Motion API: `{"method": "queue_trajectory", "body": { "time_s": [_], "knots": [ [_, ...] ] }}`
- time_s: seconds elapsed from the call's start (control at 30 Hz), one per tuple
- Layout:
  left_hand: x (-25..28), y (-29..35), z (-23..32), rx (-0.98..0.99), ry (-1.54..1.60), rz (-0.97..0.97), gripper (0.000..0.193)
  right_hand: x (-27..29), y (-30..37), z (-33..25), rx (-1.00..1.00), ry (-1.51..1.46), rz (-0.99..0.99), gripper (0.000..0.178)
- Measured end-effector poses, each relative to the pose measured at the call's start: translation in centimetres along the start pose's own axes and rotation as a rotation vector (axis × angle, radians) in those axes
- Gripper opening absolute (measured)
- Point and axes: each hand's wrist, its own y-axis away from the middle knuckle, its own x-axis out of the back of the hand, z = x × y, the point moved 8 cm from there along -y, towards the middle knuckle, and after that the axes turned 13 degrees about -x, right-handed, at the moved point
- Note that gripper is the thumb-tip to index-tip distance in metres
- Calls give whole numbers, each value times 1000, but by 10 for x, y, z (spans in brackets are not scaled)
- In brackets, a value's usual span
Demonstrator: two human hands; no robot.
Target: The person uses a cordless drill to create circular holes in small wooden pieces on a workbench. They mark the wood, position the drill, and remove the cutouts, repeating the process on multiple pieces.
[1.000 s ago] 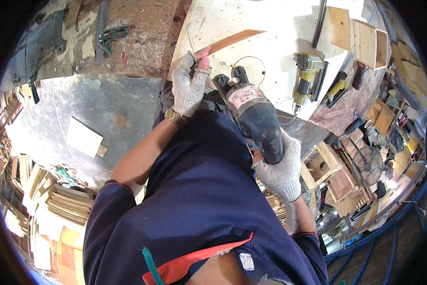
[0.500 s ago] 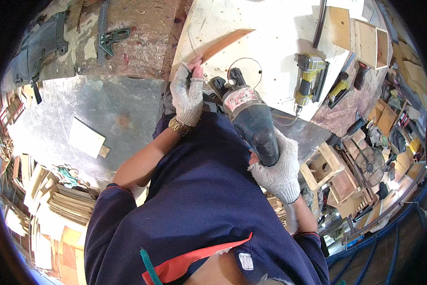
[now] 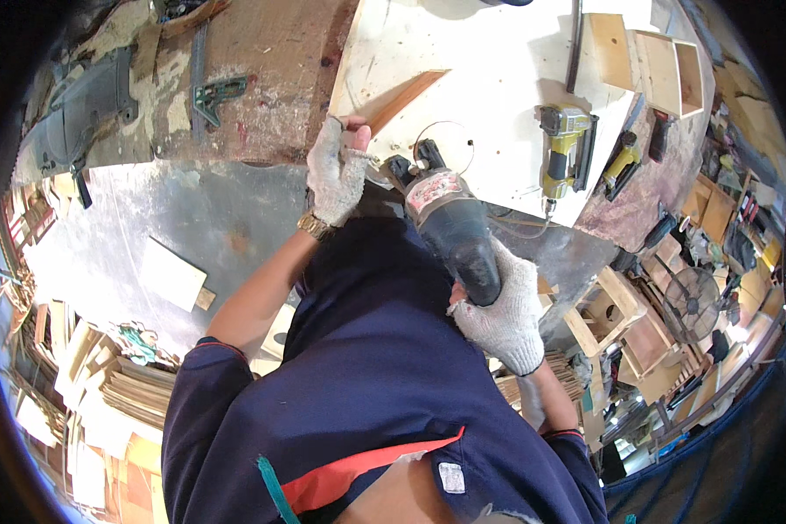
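Observation:
My right hand (image 3: 508, 310), in a white knitted glove, is wrapped round the rear of a dark power tool (image 3: 463, 231) with a barrel-shaped body. It looks like a jigsaw; its metal front points away from me, and its blade cannot be made out. My left hand (image 3: 336, 179), gloved with bare fingertips, is closed at the near end of a reddish-brown wooden strip (image 3: 403, 100). The strip slants up and right over the pale board (image 3: 506, 52), its far end tapering to a point. The tool's front lies close beside my left hand, at the board's near edge.
A yellow-green nail gun (image 3: 567, 153) lies right on the board, with wooden boxes (image 3: 664, 70) beyond. On the brown bench at left rests a green metal clamp-like tool (image 3: 221, 99). Stacked wood (image 3: 131, 389) stands lower left; a fan (image 3: 692, 299) stands lower right.
The whole view has shifted slightly. The wooden strip's far tip sits a little nearer to me on the board. Both hands keep their holds, and the power tool has barely moved relative to the board.

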Motion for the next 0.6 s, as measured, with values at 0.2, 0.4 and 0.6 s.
{"method": "queue_trajectory", "body": {
  "time_s": [0.2,0.4,0.6],
  "knots": [
    [-36,6,-6,-103,210,49,47,2,-2,-3,173,-74,73,40],
    [-45,27,10,-5,158,110,50,10,-5,4,202,46,70,40],
    [-81,69,-15,211,165,33,48,45,-15,28,236,176,97,53]
  ]
}}
